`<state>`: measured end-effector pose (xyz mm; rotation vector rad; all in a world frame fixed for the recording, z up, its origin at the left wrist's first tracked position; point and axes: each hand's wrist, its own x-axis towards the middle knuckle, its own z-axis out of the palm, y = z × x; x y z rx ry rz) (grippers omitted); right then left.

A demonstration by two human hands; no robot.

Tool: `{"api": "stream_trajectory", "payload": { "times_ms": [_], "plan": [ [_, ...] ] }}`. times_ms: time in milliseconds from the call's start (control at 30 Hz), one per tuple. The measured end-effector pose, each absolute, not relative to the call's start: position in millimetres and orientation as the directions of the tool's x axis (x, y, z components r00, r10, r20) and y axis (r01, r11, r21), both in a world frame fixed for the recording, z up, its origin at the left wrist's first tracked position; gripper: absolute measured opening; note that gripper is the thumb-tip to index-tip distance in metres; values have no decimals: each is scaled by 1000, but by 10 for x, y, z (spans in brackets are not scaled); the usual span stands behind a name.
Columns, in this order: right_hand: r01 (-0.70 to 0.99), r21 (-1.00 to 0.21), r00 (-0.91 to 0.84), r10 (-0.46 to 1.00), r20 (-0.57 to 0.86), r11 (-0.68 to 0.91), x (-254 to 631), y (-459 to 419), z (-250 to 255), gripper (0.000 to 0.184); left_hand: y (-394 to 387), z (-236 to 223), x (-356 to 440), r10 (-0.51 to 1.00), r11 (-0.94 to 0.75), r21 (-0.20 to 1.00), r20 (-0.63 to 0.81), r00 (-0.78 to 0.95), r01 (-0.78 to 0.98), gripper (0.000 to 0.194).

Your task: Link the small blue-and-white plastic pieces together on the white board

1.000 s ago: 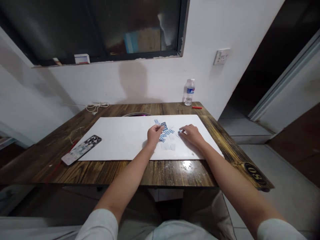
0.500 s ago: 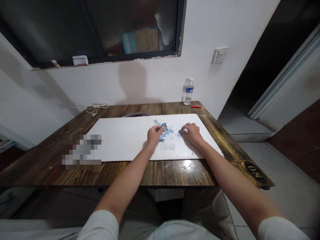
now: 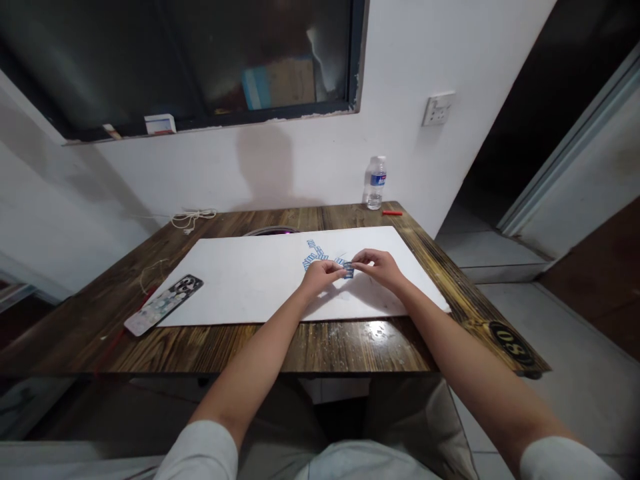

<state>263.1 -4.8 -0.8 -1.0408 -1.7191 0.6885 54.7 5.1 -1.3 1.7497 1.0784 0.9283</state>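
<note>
My left hand [image 3: 320, 275] and my right hand [image 3: 380, 267] meet above the white board [image 3: 240, 287]. Their fingertips both pinch a small blue-striped piece [image 3: 348, 269], a stack or a single piece, I cannot tell which. Several similar blue-and-white pieces [image 3: 314, 259] lie in a loose arc on the board, just beyond my left hand. My hands and forearms hide part of the board's near side.
The board lies on a dark wooden table [image 3: 280, 350]. A phone in a patterned case [image 3: 164, 305] sits on the left, a water bottle [image 3: 377, 183] and red stick [image 3: 393, 213] at the back, with a white cable [image 3: 193, 217] at the back left.
My hands have come together over the board, with my right hand moving left. The blue-striped piece is now pinched between them, and the pale pieces near my left hand no longer show.
</note>
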Motion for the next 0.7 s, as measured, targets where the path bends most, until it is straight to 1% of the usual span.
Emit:
{"api": "stream_trajectory", "payload": {
  "times_ms": [133,267,367,467,567,700],
  "plan": [
    [191,-886,-155,904,399,424,2595,-37,-12,41,22,-1,544,896,-278,919,144,420,279,31],
    [44,-953,-210,935,284,299,2571,-53,-1,47,24,24,534,893,-272,931,149,425,243,34],
    [34,-973,-273,938,212,230,2568,-75,-6,43,41,32,528,896,-280,937,177,408,207,34],
    [23,-976,-253,945,205,218,2571,-71,-30,42,62,19,526,897,-293,933,192,399,210,33],
    [-40,-973,-174,957,231,227,2586,-41,-44,46,99,6,503,929,-306,916,228,291,261,31],
    [-58,-970,-45,970,238,235,2622,-12,-23,50,200,-1,389,949,-311,864,300,92,396,17]
  ]
}}
